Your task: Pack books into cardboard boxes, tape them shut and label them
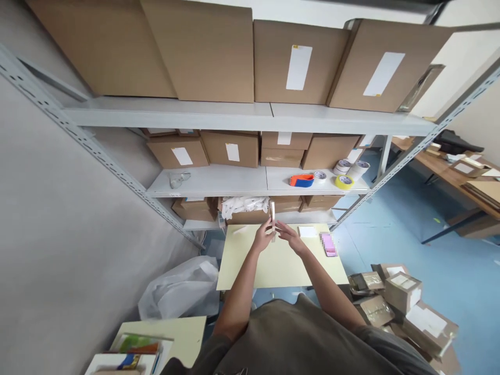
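Closest to me is my own grey shirt, then both arms stretched out over the pale yellow table. My left hand is pinching a thin white card upright, edge-on to the camera, fingers closed around its lower end. My right hand is right beside it, fingers loosely curled and touching near the card's bottom; can't tell if it's actually gripping or just steadying. If I were giving tips: hold it by the edges, keep the thing upright over the table so a slip lands on the tabletop, and let one hand carry it while the other only guides. Just past the hands there's a white pad and a pink stack on the table's right edge. Further back, tape rolls on the shelf.
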The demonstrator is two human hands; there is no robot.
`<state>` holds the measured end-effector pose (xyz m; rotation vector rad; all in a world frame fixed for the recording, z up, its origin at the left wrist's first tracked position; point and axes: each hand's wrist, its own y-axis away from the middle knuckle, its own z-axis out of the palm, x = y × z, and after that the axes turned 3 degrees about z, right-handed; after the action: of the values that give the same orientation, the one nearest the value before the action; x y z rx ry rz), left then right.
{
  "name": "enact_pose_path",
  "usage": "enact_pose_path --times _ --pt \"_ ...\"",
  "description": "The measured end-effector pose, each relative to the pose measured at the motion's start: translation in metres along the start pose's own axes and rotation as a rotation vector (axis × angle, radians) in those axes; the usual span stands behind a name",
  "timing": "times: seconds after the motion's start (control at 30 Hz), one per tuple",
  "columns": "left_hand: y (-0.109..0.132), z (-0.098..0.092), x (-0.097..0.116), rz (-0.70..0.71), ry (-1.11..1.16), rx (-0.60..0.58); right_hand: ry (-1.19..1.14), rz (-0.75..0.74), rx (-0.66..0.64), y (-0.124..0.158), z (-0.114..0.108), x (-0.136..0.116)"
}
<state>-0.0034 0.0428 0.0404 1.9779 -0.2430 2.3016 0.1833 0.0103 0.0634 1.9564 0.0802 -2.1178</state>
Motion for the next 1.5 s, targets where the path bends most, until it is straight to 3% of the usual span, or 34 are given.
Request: enact_pose_path --times 0.1,0.2,0.3,0.37,0.5,0.67,0.8,0.93,1.0,1.13,1.2,1.3,1.4,1.5 --pt "-0.002 -0.028 0.001 -0.044 0.062 -0.007 0.078 -0.011 0.075 -0.007 -0.004 0.002" --pt "0.003 -0.054 0.006 -0.099 0.215 -0.113 0.128 0.022 0.227 -0.013 -0.008 0.0" --pt "0.011 -0.071 0.01 -0.144 0.322 -0.151 0.001 0.118 0.136 -0.015 -0.007 -0.008" --pt "0.013 -0.077 0.009 -0.145 0.305 -0.093 -0.11 0.133 0.051 -0.013 -0.002 -0.013" --pt "0.012 -0.086 0.003 -0.138 0.177 0.003 -0.191 0.134 0.031 -0.007 0.008 -0.017" --pt "0.008 -0.082 0.003 -0.051 -0.077 0.187 -0.148 0.064 0.122 -0.007 0.026 -0.01" --pt "0.013 -0.051 0.01 0.08 -0.108 -0.014 0.013 -0.11 0.134 -0.007 0.046 0.0" --pt "0.019 -0.034 0.018 0.143 -0.073 -0.038 0.188 -0.194 0.003 -0.002 0.056 0.009" --pt "0.02 -0.041 0.02 0.085 -0.01 -0.068 0.245 -0.198 0.072 0.0 0.052 0.012" --pt "0.02 -0.067 0.017 -0.092 0.224 -0.151 0.226 -0.078 0.449 -0.002 0.035 0.016" --pt "0.02 -0.078 0.012 -0.155 0.285 -0.165 0.076 0.032 0.424 -0.003 0.029 0.019" --pt "0.018 -0.084 0.001 -0.197 0.251 -0.064 -0.117 0.123 0.317 -0.002 0.027 0.026" --pt "0.016 -0.083 -0.016 -0.21 0.207 0.057 -0.173 0.167 0.342 0.0 0.028 0.038" --pt "0.014 -0.08 -0.039 -0.229 0.192 0.094 -0.19 0.21 0.35 -0.002 0.025 0.058"
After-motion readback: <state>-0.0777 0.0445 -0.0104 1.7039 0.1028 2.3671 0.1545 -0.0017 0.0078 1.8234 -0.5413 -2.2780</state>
